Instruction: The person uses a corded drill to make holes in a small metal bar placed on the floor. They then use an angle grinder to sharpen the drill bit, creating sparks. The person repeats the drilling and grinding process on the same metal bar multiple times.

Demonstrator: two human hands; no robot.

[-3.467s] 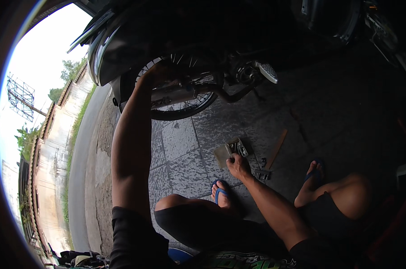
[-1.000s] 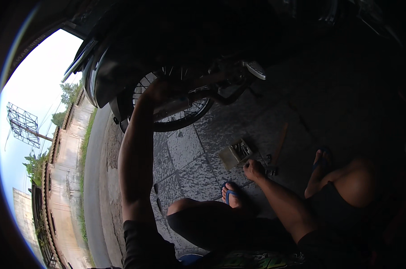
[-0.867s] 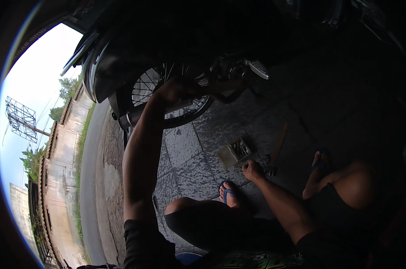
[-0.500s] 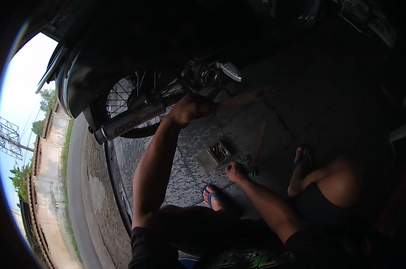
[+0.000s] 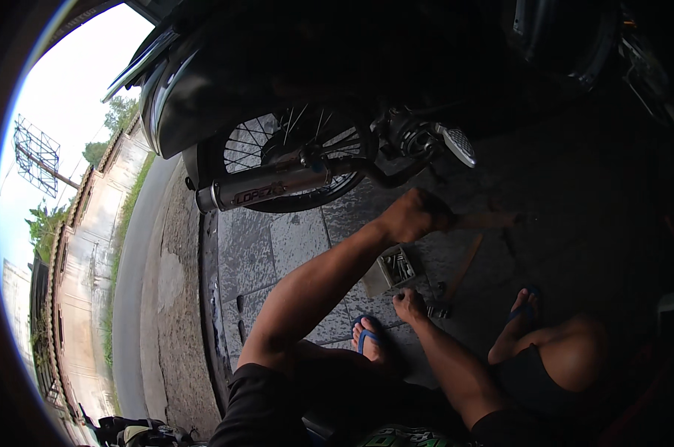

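Note:
My left hand (image 5: pixel 415 212) is closed around one end of a long, flat, reddish-brown strip (image 5: pixel 486 220), held out below the footpeg of a motorbike. My right hand (image 5: pixel 410 305) is low, fingers curled, just below an open box of metal tools (image 5: pixel 397 265); what they hold, if anything, is hidden. A second narrow brown strip (image 5: pixel 466 259) and small dark metal pieces (image 5: pixel 438 310) lie beside the box. Above my hands are the silver exhaust (image 5: pixel 256 186), the spoked rear wheel (image 5: pixel 244 145) and the metal footpeg (image 5: pixel 457 144).
The dark motorbike body (image 5: pixel 203 89) spans the top. My feet in blue sandals (image 5: pixel 365 335) rest on the dark tiled floor (image 5: pixel 299 238). At the left, past the floor's edge, are a road (image 5: pixel 132 298), a wall and a metal tower. Dim objects sit at the right.
My left hand has come away from the wheel, down and to the right, carrying the strip, uncovering the exhaust. My right hand has shifted from over the box to just below it.

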